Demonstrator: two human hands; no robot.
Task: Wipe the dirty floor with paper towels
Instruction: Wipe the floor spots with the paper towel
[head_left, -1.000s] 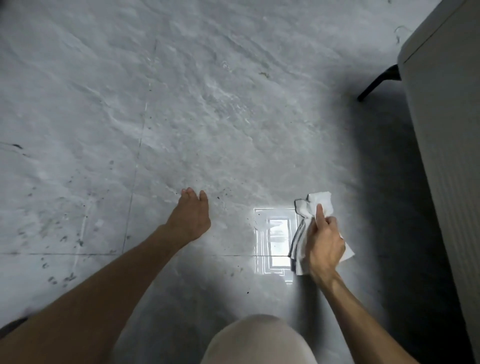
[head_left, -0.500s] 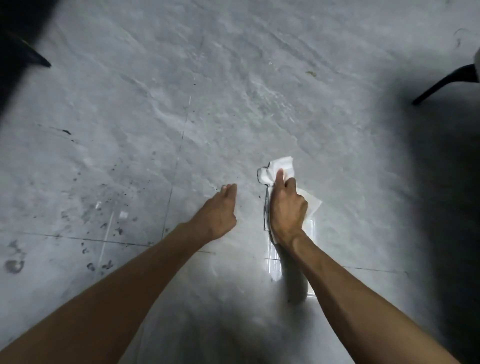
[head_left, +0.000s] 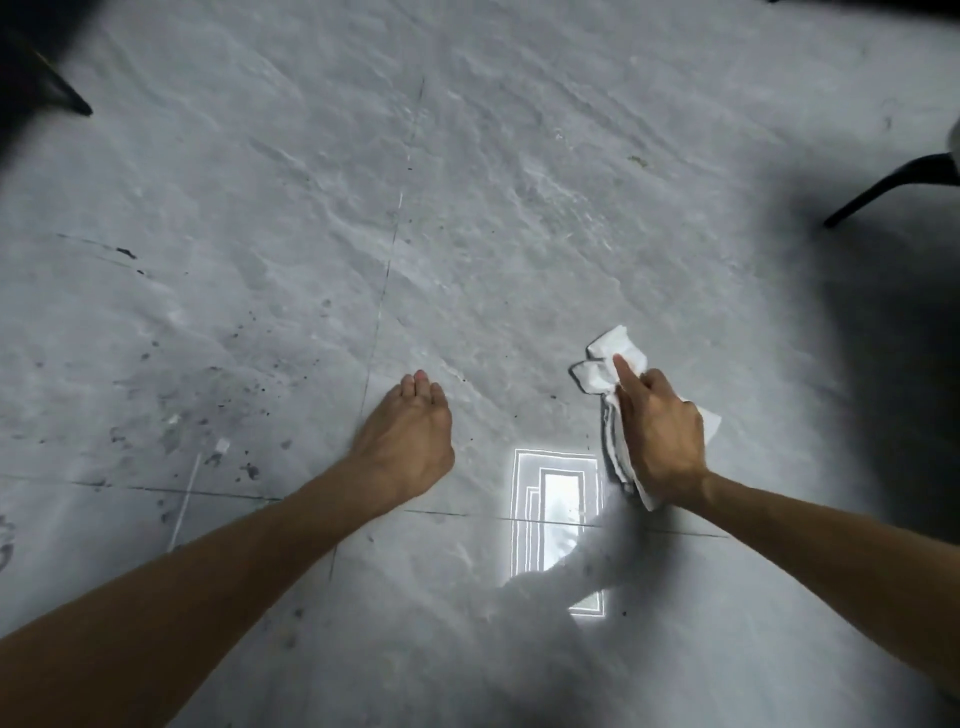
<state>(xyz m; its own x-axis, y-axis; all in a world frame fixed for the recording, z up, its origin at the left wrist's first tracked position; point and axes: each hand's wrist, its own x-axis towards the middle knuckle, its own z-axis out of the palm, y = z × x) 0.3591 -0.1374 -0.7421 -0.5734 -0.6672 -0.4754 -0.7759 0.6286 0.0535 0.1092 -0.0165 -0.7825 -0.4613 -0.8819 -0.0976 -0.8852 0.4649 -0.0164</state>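
Paper towels (head_left: 605, 371) are lying bunched on the floor (head_left: 519, 218) beneath the right hand (head_left: 660, 436), which is gripping them, forefinger stretched out. The left hand (head_left: 408, 436) is resting flat beside it, fingers straight, dark specks (head_left: 244, 467) lying to its left.

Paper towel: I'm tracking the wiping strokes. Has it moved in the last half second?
Yes. The paper towel slid rightward, farther from the vertical tile joint, gripped by the right hand.
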